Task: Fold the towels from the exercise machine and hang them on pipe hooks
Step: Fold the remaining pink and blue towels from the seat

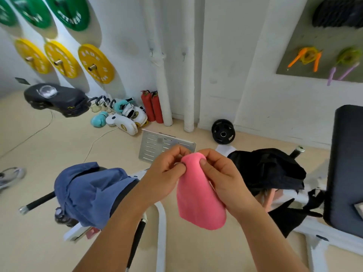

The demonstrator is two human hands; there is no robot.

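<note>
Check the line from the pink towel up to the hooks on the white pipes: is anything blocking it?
Nothing visible does. Both hands, left hand and right hand, pinch the pink towel at its top. The pipe hooks hang bare on the white pipes, open air between.

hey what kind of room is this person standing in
Most likely a small gym: yellow weight plates hang on wall pegs, boxing gloves lie on the floor, and skipping ropes hang on a board.
</note>
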